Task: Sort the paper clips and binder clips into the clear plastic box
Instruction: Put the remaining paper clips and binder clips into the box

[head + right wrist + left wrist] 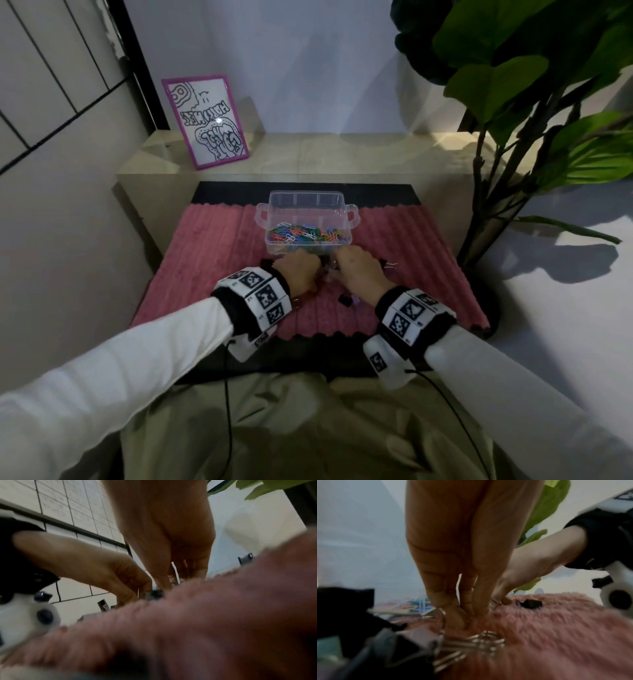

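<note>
Nearest the person, both wrists carry black bands with printed markers, and the white sleeves reach forward over a pink ribbed mat (212, 246) lying on the table (154, 178).

The left hand (297, 270) and the right hand (359, 270) are down on the mat side by side, close together, just in front of the box. In the left wrist view the left hand's fingers (453, 601) point straight down, held together, their tips pressed into the mat's pile next to the wire handles of a heap of binder clips (471, 643); whether they pinch a clip I cannot tell. The right hand's fingers (164, 574) also point down to the mat with tips drawn together among small clips, but blur hides whether they hold anything.

A single black binder clip (531, 603) lies on the mat near the right hand, and another small one (448, 300) sits between the two wrists.

Beyond the hands stands the clear plastic box (352, 214), open, with dividers; its near compartment holds a pile of coloured paper clips (308, 233).

Farther back a purple-framed drawing (205, 120) leans against the wall, and a leafy plant (513, 78) rises at the right.
</note>
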The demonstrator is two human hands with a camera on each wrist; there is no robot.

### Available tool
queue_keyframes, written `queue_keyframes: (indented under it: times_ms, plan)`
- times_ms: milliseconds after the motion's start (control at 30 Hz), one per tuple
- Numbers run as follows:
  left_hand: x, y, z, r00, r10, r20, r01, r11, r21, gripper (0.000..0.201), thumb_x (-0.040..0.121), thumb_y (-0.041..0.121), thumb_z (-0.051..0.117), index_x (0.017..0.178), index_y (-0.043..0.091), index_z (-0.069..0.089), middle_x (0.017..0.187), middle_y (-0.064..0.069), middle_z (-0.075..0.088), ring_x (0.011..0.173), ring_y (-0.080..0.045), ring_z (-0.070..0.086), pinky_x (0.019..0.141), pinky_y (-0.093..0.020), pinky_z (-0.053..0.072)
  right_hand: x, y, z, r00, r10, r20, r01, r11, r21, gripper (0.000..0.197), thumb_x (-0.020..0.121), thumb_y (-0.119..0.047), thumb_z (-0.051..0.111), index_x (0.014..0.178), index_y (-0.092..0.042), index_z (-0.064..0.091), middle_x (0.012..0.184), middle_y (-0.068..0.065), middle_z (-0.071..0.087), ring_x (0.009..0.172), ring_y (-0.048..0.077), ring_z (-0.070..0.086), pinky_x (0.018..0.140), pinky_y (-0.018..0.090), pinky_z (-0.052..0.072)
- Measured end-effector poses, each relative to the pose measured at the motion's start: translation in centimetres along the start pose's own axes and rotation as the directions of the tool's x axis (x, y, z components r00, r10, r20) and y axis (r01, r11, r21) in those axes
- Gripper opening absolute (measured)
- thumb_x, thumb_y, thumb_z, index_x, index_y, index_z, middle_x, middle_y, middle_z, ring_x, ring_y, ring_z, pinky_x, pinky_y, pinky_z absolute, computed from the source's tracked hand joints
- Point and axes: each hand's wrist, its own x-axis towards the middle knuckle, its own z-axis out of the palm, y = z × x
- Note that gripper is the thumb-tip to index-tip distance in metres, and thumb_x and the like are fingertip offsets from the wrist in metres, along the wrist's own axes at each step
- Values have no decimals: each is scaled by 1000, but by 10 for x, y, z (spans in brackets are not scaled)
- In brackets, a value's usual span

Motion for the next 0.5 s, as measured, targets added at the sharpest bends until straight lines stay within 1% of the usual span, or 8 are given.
queue_keyframes:
  times_ms: [67,133,200,267,333,400,433,500]
  plan:
    - [-4,-5,-6,1000,24,17,-22,996,-89,26,79,16,64,99,-1,63,107,-20,64,97,-32,59,81,-36,45,1,2,-7,998,3,65,-10,995,102,18,80,-17,68,92,-4,63,101,17,65,94,33,62,75,36,48]
    - [-14,-13,-14,999,37,-3,-36,972,-231,22,78,15,67,96,2,64,102,-14,66,91,-24,59,76,-29,42,0,8,-14,994,-11,110,-8,985,172,6,76,-7,70,81,-5,67,87,15,68,83,30,66,67,30,52]
    - [-28,-24,-21,998,36,-60,-55,934,-354,16,78,14,68,92,7,66,94,-8,67,80,-13,56,71,-22,41,-3,15,-18,992,-24,123,-1,980,199,12,74,6,65,76,-4,71,71,5,66,69,22,66,53,17,50]
    - [-41,-36,-30,992,11,-123,-67,886,-459,7,77,14,69,82,15,65,82,-2,66,67,-3,56,63,-12,41,-5,21,-22,993,-38,114,13,978,209,15,74,10,62,78,-1,72,68,1,62,59,11,59,43,2,38]
    - [-54,-48,-38,985,-51,-165,-47,841,-538,8,77,14,69,79,17,63,80,-6,68,62,-3,58,61,-14,44,-7,27,-25,993,-68,94,47,977,208,13,74,8,65,83,1,72,72,4,61,62,10,55,45,0,36]
    - [-63,-56,-44,974,-114,-198,-27,804,-593,9,76,12,69,84,11,64,83,-12,69,68,-13,61,68,-22,48,-8,32,-26,992,-96,76,75,967,242,11,73,6,67,82,1,71,74,5,63,62,9,55,49,-1,37]
    - [-66,-59,-45,970,-130,-206,-21,798,-603,11,76,12,69,85,10,65,81,-9,68,69,-15,61,73,-27,49,-8,35,-27,993,-99,67,76,956,284,10,73,5,69,81,0,71,74,5,65,59,5,55,51,-1,38]
    - [-69,-63,-46,970,-130,-207,-21,801,-599,7,75,13,70,82,14,67,72,1,66,64,-5,60,74,-31,47,-9,43,-30,997,-77,27,61,925,375,7,72,2,72,78,-2,72,73,5,68,60,1,58,54,-1,41]
